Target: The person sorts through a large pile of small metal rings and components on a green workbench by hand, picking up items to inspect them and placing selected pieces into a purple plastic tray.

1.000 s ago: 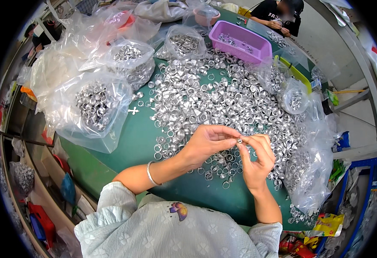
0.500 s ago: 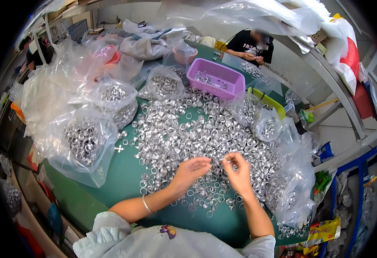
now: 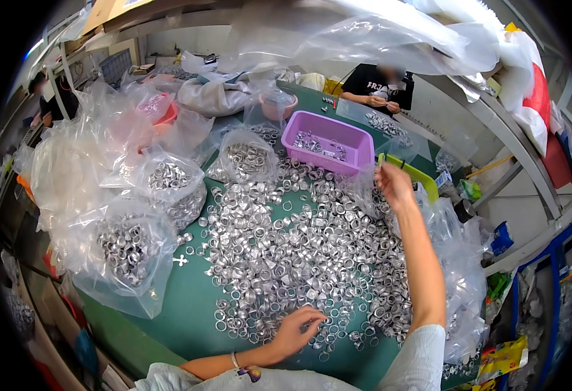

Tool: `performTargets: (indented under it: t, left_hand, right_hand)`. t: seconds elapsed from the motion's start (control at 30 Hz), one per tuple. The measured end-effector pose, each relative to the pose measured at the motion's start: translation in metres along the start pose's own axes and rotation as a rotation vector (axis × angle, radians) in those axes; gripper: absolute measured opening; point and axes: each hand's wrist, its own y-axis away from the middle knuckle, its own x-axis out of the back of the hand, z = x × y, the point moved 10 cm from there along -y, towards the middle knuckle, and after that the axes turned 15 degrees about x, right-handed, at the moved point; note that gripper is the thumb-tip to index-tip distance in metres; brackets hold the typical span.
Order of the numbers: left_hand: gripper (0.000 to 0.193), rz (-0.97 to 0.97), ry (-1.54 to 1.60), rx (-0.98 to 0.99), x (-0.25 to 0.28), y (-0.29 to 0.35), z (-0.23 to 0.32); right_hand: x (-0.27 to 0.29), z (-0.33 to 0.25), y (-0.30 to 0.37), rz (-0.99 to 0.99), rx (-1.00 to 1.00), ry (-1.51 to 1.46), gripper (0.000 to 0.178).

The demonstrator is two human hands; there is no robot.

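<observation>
A wide heap of silver metal rings [image 3: 286, 241] covers the middle of the green table [image 3: 129, 326]. My left hand [image 3: 298, 331] is low over the heap's near edge, its fingers loosely bent and the thumb apart, with nothing visible in it. Stretched out to the far right, my right hand [image 3: 395, 186] has its fingers closed above a clear plastic bag [image 3: 364, 189], beside a yellow-green basket [image 3: 423, 179]. What those fingertips hold, if anything, is too small to make out. A purple basket [image 3: 331, 161] with some rings inside stands just left of that hand.
Clear bags of rings [image 3: 126, 251] stand on the left, and another ring-filled bag [image 3: 247, 159] is behind the heap. Crumpled clear plastic [image 3: 462, 280] lines the right edge. A co-worker [image 3: 377, 88] handles small pieces across the table. Plastic sheeting [image 3: 338, 32] hangs overhead.
My right hand has left the middle of the heap and reached far right to the bag near the yellow-green basket. My left hand has drawn back toward me. The view has shifted slightly.
</observation>
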Motion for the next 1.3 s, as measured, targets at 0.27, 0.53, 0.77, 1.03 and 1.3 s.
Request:
performTargets:
  t: [0.27, 0.53, 0.77, 1.03, 1.3]
  left_hand:
    - [0.023, -0.045, -0.276, -0.185, -0.007, 0.009, 0.009]
    - [0.024, -0.081, -0.274, -0.181, -0.01, 0.01, 0.001]
    - [0.026, -0.094, -0.294, -0.199, -0.011, 0.012, 0.004]
    - [0.027, -0.08, -0.253, -0.17, -0.008, 0.009, 0.009]
    - [0.028, -0.086, -0.275, -0.162, -0.009, 0.008, 0.007]
  right_hand:
    - [0.056, 0.031, -0.087, 0.176, -0.014, 0.094, 0.015]
    - [0.091, 0.063, -0.117, 0.198, -0.103, 0.116, 0.017]
    - [0.093, 0.078, -0.132, 0.282, -0.096, 0.064, 0.014]
    - [0.095, 0.088, -0.134, 0.324, -0.126, 0.069, 0.013]
    - [0.103, 0.104, -0.131, 0.333, -0.145, 0.006, 0.013]
